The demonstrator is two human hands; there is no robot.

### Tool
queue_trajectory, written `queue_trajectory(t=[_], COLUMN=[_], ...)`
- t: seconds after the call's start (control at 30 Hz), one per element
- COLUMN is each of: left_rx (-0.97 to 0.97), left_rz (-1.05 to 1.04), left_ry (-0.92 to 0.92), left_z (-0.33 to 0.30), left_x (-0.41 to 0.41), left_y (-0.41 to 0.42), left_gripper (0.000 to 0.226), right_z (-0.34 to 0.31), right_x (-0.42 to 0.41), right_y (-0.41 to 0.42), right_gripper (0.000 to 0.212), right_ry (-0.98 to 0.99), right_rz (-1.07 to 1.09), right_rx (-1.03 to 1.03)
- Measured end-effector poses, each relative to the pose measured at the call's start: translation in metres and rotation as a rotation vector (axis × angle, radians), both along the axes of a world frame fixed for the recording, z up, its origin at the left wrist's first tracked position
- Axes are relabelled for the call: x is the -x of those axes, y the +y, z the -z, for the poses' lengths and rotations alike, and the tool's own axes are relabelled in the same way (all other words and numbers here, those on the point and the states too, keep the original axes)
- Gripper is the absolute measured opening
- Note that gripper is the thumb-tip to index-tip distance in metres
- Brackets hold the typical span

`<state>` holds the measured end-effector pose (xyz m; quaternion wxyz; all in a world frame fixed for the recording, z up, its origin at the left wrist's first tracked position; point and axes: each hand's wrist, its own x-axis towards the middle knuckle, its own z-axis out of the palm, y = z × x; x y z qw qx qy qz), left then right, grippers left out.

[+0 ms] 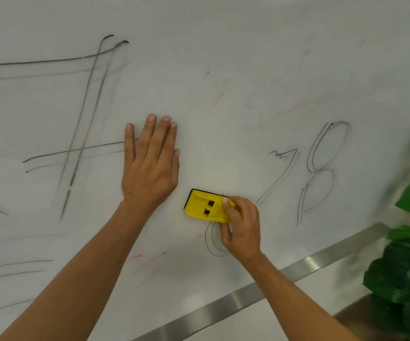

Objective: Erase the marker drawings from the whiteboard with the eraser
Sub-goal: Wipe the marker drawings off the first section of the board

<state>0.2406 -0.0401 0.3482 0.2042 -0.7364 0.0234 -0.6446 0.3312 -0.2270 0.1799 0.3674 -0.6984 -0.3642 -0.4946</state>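
Observation:
The whiteboard (223, 57) fills the view. A yellow eraser (202, 207) with a black pad lies flat against it near the lower middle. My right hand (242, 228) grips the eraser's right end, thumb below and fingers on top. Just under the eraser is a thin black loop (211, 244), partly hidden by that hand. My left hand (149, 166) presses flat on the board with straight fingers, left of the eraser, covering the end of a horizontal black line (76, 150). Black crossing lines (85, 114) lie at the left. A drawn 7 (280, 178) and 8 (322, 168) sit to the right.
Faint red and blue smears (290, 109) dot the board. A metal frame edge (260, 289) runs diagonally along the board's bottom right. Green plant leaves (408, 267) stand at the right edge beyond the frame. More black strokes (14, 267) sit at the lower left.

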Motion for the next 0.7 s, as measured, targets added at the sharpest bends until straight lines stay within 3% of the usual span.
queue_trajectory(t=[0.1,0.2,0.3,0.4,0.5,0.7], left_rx=[-0.012,-0.018,-0.027,-0.038,-0.037,-0.009], left_rz=[-0.011,-0.023,-0.032,-0.041,-0.052,-0.024], left_ry=[-0.001,0.003,-0.009,-0.014,-0.020,-0.018], left_z=[0.002,0.003,0.004,0.005,0.006,0.002], left_x=[-0.001,-0.001,-0.002,-0.003,-0.003,-0.001], left_y=[0.002,0.002,0.003,0.001,-0.001,-0.005], left_gripper=[0.050,0.050,0.050,0.051,0.051,0.049], right_z=[-0.008,-0.030,-0.054,-0.068,-0.057,0.001], right_x=[-0.008,-0.024,-0.046,-0.057,-0.040,-0.010], right_y=[-0.008,-0.022,-0.042,-0.052,-0.034,-0.016], right_gripper=[0.065,0.060,0.069,0.069,0.068,0.066], right_ry=[0.049,0.325,0.628,0.742,0.704,0.310], right_rz=[0.026,0.092,0.089,0.109,0.092,0.044], right_rx=[-0.078,-0.383,-0.752,-0.889,-0.815,-0.272])
